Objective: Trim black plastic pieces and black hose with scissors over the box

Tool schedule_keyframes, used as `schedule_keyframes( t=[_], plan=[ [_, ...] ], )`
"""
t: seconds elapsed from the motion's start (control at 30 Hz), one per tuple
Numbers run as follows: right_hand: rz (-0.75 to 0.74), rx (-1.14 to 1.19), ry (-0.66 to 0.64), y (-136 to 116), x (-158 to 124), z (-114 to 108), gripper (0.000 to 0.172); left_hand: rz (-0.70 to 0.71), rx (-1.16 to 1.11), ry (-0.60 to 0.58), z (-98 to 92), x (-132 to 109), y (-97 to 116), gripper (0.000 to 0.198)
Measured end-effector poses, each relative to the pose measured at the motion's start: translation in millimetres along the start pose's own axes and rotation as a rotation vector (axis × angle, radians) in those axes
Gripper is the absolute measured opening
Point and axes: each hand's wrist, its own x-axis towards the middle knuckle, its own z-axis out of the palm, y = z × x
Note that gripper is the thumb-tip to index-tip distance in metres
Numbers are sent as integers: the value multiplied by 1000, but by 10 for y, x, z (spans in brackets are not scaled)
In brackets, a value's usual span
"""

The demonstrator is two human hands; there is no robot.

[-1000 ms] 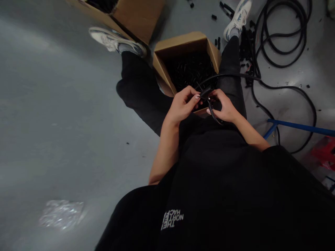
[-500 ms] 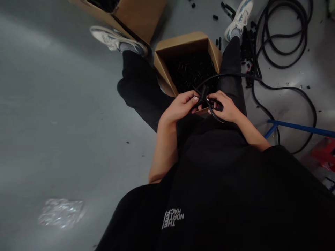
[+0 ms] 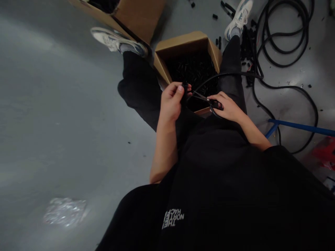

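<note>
My left hand (image 3: 171, 101) has pulled back over the box and pinches a small black plastic part (image 3: 185, 88) between thumb and fingers. My right hand (image 3: 227, 108) grips the end of a black cable (image 3: 216, 104), which curves up across the box (image 3: 230, 74) towards the floor. Thin dark wires (image 3: 200, 97) stretch between the two hands. Just below them stands an open cardboard box (image 3: 183, 42), filled with many small black plastic pieces (image 3: 192, 66). My fingers hide the details of both held parts.
My legs straddle the box, with white sneakers (image 3: 238, 19) beyond it. A second cardboard box (image 3: 138, 17) stands behind. Coiled black cable (image 3: 285, 38) and loose black pieces lie on the grey floor at right. A blue metal frame (image 3: 300, 128) and a red object (image 3: 324, 152) sit right; a clear plastic bag (image 3: 65, 212) lies left.
My left hand has moved left and away from my right hand, taking the small black part with it. The thin wires now stretch between my hands. My right hand has barely moved.
</note>
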Motion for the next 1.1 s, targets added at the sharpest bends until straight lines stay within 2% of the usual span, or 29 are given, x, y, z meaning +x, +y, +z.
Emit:
schedule_keyframes(
  t=[0.13,0.27,0.4,0.43,0.63,0.8,1.0,1.1],
  plan=[
    [-20,-19,-23,-134,15,-6,46,-47,-37,-79,103,-58,46,57],
    [-7,-39,-41,-131,15,-12,46,-77,-33,-113,104,-55,23,56],
    [0,30,39,-29,9,58,46,18,-6,10,65,-11,-21,63],
    [7,59,70,-5,10,84,46,28,4,11,58,-4,-21,64],
    [24,277,121,65,38,193,50,33,68,-134,150,-33,97,66],
    [-4,336,141,55,53,135,64,20,-11,-359,223,-61,259,64],
    [-20,306,156,-32,-11,86,48,-14,-30,-395,28,-12,411,60],
    [-17,307,114,-58,-5,108,46,-26,-7,-420,-21,-8,453,61]
  ],
)
